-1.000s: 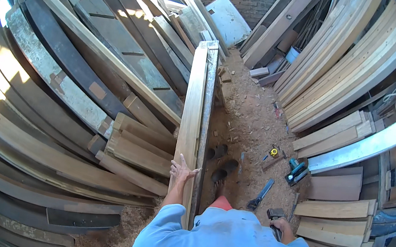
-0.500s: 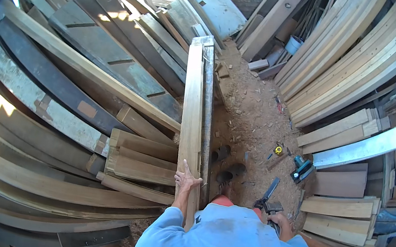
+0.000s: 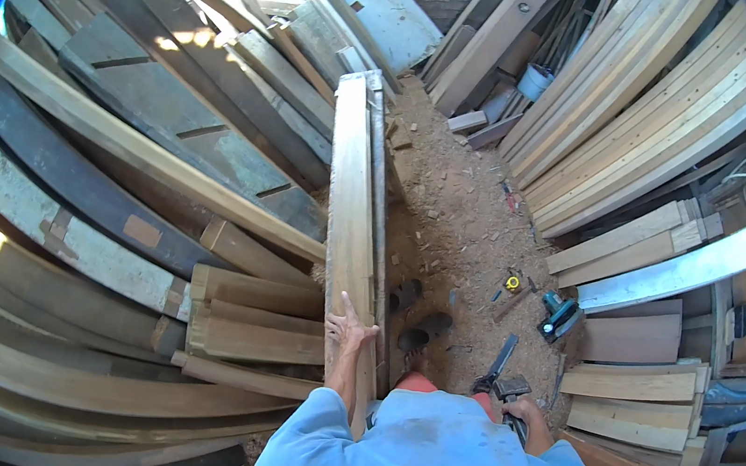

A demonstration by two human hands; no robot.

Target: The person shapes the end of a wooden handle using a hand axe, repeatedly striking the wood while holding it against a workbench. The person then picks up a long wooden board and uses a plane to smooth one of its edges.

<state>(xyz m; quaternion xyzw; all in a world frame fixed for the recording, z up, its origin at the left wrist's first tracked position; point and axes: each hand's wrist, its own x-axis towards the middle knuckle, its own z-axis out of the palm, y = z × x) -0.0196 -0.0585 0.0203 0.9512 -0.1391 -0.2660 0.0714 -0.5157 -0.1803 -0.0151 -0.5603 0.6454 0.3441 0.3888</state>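
One hand (image 3: 349, 329) on two planks (image 3: 351, 221)

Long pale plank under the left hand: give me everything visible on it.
The long pale wooden plank is light, unpainted wood, narrow and straight, its bend only lens curve. It runs from the person's waist away toward the stacked boards at the back. A thinner grey weathered board lies along its right edge. The left hand rests flat on its near end, fingers spread. Sawdust-strewn dirt floor lies to its right.

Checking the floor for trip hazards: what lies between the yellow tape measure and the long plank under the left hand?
In the head view, only sawdust-strewn dirt with small wood scraps separates tape measure from plank.
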